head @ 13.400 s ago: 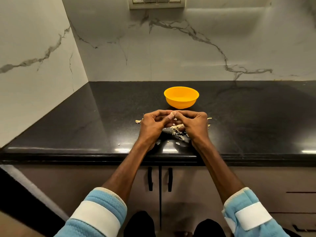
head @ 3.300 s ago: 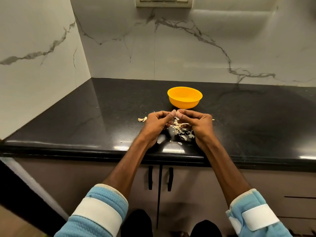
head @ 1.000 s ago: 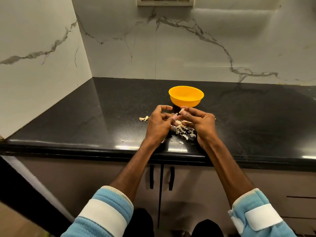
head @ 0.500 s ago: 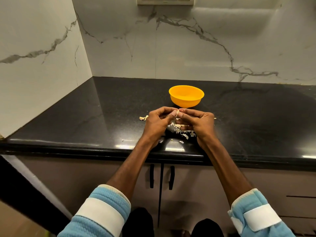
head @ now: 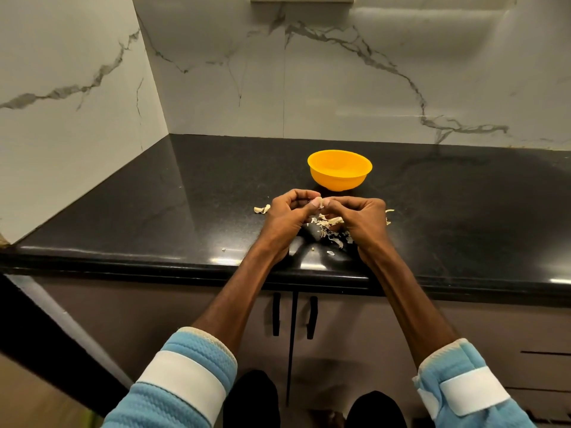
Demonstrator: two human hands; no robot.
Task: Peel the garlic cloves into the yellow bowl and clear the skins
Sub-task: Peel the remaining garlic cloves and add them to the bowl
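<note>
A yellow bowl stands on the black countertop, just beyond my hands. My left hand and my right hand meet fingertip to fingertip above the counter. Together they pinch a small pale garlic clove, mostly hidden by the fingers. Under and between my hands lies a heap of papery garlic skins. One loose skin piece lies left of my left hand. More skin bits show at the right of my right hand. The bowl's contents are not visible.
White marble walls close off the back and left of the counter, forming a corner. The counter's front edge runs just under my wrists. Cabinet doors with dark handles sit below.
Half a second ago my hands were in much the same pose; a second ago my left fingers were spread wider. They have since closed together on the clove.
</note>
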